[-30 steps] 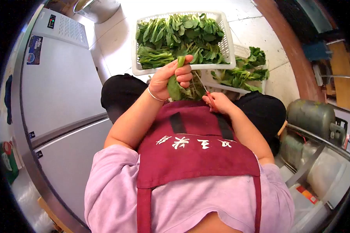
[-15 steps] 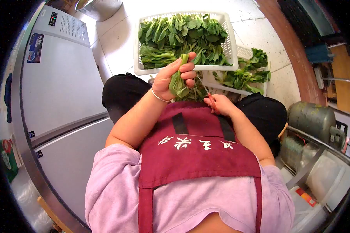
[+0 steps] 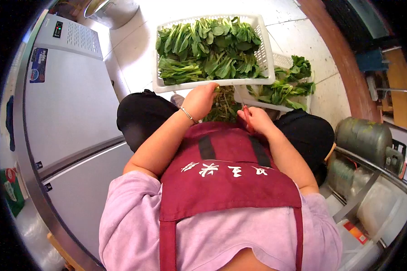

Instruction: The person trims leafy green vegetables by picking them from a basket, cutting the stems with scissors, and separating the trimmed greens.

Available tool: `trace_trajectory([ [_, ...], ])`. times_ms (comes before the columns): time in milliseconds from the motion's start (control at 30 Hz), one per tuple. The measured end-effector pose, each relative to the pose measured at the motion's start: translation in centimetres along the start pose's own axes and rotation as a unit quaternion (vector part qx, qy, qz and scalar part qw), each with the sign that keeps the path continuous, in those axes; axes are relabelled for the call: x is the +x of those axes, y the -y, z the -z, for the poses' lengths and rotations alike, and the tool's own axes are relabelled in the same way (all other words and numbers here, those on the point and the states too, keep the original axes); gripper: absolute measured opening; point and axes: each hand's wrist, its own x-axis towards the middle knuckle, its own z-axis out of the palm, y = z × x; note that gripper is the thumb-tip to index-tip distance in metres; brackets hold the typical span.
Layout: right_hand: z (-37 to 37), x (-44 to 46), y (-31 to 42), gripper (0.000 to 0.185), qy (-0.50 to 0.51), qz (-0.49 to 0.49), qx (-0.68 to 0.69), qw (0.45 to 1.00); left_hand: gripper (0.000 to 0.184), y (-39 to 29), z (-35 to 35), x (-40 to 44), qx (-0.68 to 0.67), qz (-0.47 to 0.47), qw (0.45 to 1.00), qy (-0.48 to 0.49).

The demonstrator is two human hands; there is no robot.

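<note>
My right hand point(image 3: 259, 119) grips a pair of scissors point(image 3: 247, 115) by the red handles, its thin blades pointing up toward the basket. My left hand point(image 3: 199, 102) is closed just in front of the basket's near rim, back of the hand toward me. A pale green end of a leafy green point(image 3: 217, 89) shows at its fingertips; the rest is hidden by the hand. Below and between the hands lies a heap of trimmed stems and leaves point(image 3: 223, 106). The white plastic basket point(image 3: 212, 85) holds many bunches of leafy greens point(image 3: 208, 40).
A second white tray point(image 3: 275, 106) with loose greens point(image 3: 282, 92) stands right of the basket. On the left is a grey refrigerator point(image 3: 77, 99). A metal pot point(image 3: 115, 12) sits at the far left, a green cylinder point(image 3: 364, 140) on the right. My knees flank the heap.
My left hand has lowered and turned over, so the leafy green it held upright is now mostly hidden. My right hand and the scissors have barely moved.
</note>
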Motion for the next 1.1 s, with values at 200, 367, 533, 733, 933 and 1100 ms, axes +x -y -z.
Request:
trace_trajectory([
  [200, 0.1, -0.2, 0.3, 0.055, 0.012, 0.028, 0.007, 1.0, 0.035, 1.5, -1.9, -0.4, 0.147, -0.039, 0.986, 0.067],
  [367, -0.1, 0.0, 0.1, 0.052, 0.015, 0.031, 0.001, 0.999, 0.038, 1.8, -1.3, 0.4, 0.191, 0.009, 0.967, 0.171],
  [533, 0.5, -0.6, 1.2, 0.051, 0.023, 0.043, -0.003, 0.999, 0.03, 2.5, 2.0, 1.7, 0.09, 0.001, 0.982, 0.165],
  [733, -0.4, -0.1, 0.2, 0.049, 0.029, 0.039, 0.006, 0.999, 0.027, 7.0, 8.3, 7.4, -0.057, 0.04, 0.996, -0.047],
  [933, 0.4, -0.7, 1.8, 0.047, 0.029, 0.038, -0.014, 0.999, 0.039, 12.3, 10.8, 15.7, -0.032, 0.166, 0.976, -0.141],
  [1100, 0.0, 0.3, 0.6, 0.046, 0.036, 0.016, 0.004, 0.999, 0.035, 14.6, 11.2, 19.6, 0.026, 0.235, 0.952, -0.194],
])
